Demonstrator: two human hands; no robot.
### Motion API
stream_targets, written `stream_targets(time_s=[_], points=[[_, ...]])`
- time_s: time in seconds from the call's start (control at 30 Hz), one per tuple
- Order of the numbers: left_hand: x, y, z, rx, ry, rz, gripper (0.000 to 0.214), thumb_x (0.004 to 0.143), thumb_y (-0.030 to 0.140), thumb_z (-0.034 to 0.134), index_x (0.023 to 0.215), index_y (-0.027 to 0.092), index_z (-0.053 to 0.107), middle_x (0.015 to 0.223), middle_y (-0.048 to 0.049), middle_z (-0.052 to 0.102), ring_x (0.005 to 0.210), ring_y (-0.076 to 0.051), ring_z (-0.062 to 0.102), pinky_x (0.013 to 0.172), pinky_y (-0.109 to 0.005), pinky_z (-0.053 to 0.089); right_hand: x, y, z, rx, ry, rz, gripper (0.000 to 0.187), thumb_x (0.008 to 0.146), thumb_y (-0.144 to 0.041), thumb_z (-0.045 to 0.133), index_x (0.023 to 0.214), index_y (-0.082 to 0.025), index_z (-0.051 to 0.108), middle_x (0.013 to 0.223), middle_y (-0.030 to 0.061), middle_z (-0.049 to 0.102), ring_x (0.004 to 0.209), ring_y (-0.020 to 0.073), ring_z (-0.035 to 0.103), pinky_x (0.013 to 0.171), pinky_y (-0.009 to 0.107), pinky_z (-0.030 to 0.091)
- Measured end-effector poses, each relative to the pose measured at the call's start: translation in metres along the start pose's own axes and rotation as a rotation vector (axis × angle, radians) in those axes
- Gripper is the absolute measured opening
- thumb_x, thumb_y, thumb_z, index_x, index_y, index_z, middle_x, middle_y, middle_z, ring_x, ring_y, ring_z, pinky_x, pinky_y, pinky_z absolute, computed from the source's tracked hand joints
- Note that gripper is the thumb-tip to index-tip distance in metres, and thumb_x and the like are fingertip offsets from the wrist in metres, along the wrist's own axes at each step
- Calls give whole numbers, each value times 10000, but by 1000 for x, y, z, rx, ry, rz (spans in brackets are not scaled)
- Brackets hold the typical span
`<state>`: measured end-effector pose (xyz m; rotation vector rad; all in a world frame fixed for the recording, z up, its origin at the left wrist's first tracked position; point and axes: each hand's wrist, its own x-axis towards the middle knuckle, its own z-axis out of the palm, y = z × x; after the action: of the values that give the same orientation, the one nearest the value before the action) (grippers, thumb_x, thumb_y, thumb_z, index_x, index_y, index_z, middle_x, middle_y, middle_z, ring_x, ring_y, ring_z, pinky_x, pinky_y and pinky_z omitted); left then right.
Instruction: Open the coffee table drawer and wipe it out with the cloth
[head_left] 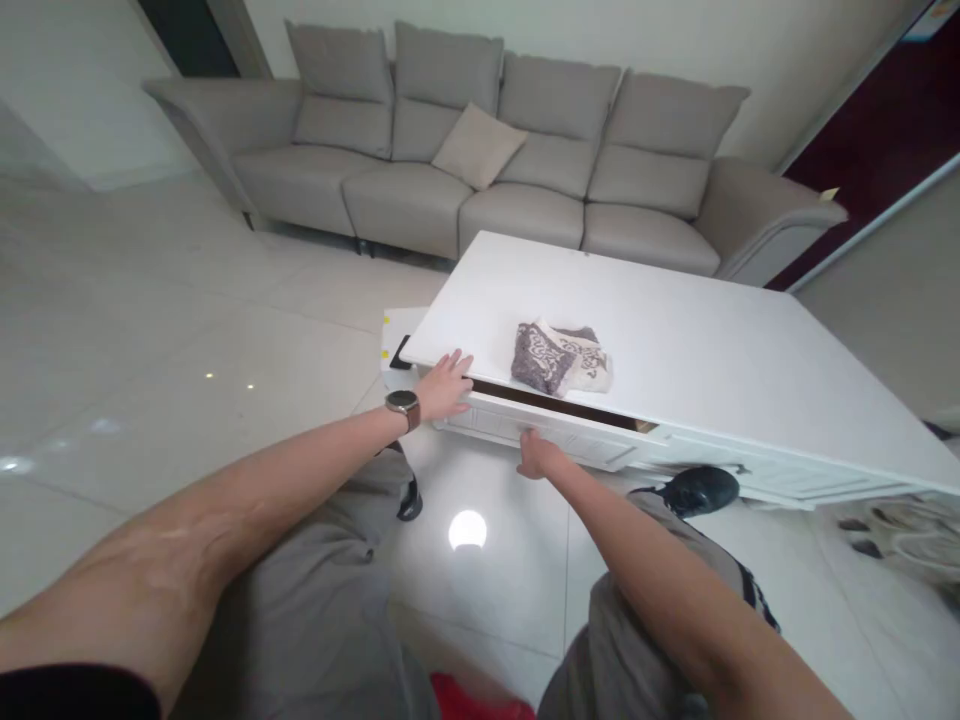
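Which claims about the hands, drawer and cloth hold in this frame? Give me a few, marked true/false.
1. The left hand lies flat on the near edge of the white table. True.
2. The drawer is fully shut. False: a dark gap shows above its front, so it is slightly open.
3. The right hand holds the folded cloth. False: that hand is at the drawer front, and the cloth lies on the table top with no hand on it.
4. A watch sits on the left wrist. True.
5. A loose cushion lies on the grey sofa. True.
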<state>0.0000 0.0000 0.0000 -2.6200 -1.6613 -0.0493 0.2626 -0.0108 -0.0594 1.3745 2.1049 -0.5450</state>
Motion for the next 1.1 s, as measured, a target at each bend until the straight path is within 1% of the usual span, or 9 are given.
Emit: stream_targets(time_s=[0.1, 0.2, 0.3, 0.43, 0.57, 0.67, 0.87, 1.0, 1.1], points=[[5, 3, -1, 8, 4, -15, 269, 916, 412, 723, 994, 173, 818, 1601, -173, 490, 1563, -435, 347, 1275, -604, 323, -15, -1, -18, -50, -26, -19, 652, 925, -303, 674, 1535, -117, 539, 1618, 251, 486, 1364, 381, 619, 1081, 493, 537], [7, 5, 1, 29, 22, -21, 278, 902, 424, 738, 990, 175, 826, 1577, -176, 505, 1553, -448, 346, 1273, -620, 312, -35, 2, -43, -57, 116, -145, 499, 985, -355, 603, 1447, -169, 638, 1440, 189, 668, 1302, 338, 656, 1056, 435, 528], [6, 5, 4, 36, 39, -30, 265, 896, 421, 746, 1000, 192, 831, 1585, -167, 498, 1555, -447, 336, 1270, -638, 301, -56, 10, -63, 6, 339, -266, 399, 1013, -336, 540, 1360, -212, 692, 1362, 119, 720, 1272, 286, 657, 1043, 358, 501], [6, 5, 6, 31, 39, -25, 256, 896, 406, 746, 981, 177, 821, 1579, -180, 488, 1552, -443, 338, 1276, -623, 296, -73, 30, -68, -3, 467, -204, 376, 998, -297, 542, 1316, -170, 699, 1376, 138, 691, 1282, 291, 631, 1052, 349, 480], [7, 4, 7, 44, 37, -25, 248, 893, 406, 747, 962, 177, 810, 1549, -181, 492, 1546, -447, 334, 1275, -627, 282, -73, 52, -59, -15, 424, -64, 407, 992, -269, 550, 1361, -133, 659, 1389, 179, 674, 1275, 315, 631, 1047, 377, 486], [9, 5, 7, 66, 36, -20, 258, 888, 423, 750, 941, 177, 810, 1496, -188, 517, 1520, -457, 351, 1258, -641, 289, -69, 60, -53, -11, 399, -51, 424, 990, -258, 546, 1377, -120, 651, 1403, 181, 672, 1283, 315, 630, 1043, 369, 487], [13, 10, 4, 89, 24, -12, 254, 872, 424, 763, 873, 176, 819, 1402, -203, 553, 1462, -483, 395, 1216, -671, 319, -70, 57, -50, -44, 408, -69, 410, 987, -246, 537, 1344, -107, 680, 1373, 193, 701, 1253, 324, 656, 1039, 375, 493], [13, 11, 3, 80, 17, -23, 250, 865, 429, 767, 880, 187, 826, 1417, -195, 546, 1480, -485, 374, 1224, -681, 299, -71, 55, -53, -74, 391, -60, 393, 981, -263, 547, 1298, -99, 709, 1303, 212, 732, 1211, 341, 683, 1020, 393, 508], [13, 10, 4, 58, 5, -32, 296, 866, 493, 768, 866, 204, 831, 1432, -175, 545, 1494, -479, 360, 1233, -680, 284, -72, 55, -54, -80, 383, -56, 398, 983, -277, 551, 1303, -107, 716, 1287, 214, 738, 1209, 339, 689, 1016, 391, 513]])
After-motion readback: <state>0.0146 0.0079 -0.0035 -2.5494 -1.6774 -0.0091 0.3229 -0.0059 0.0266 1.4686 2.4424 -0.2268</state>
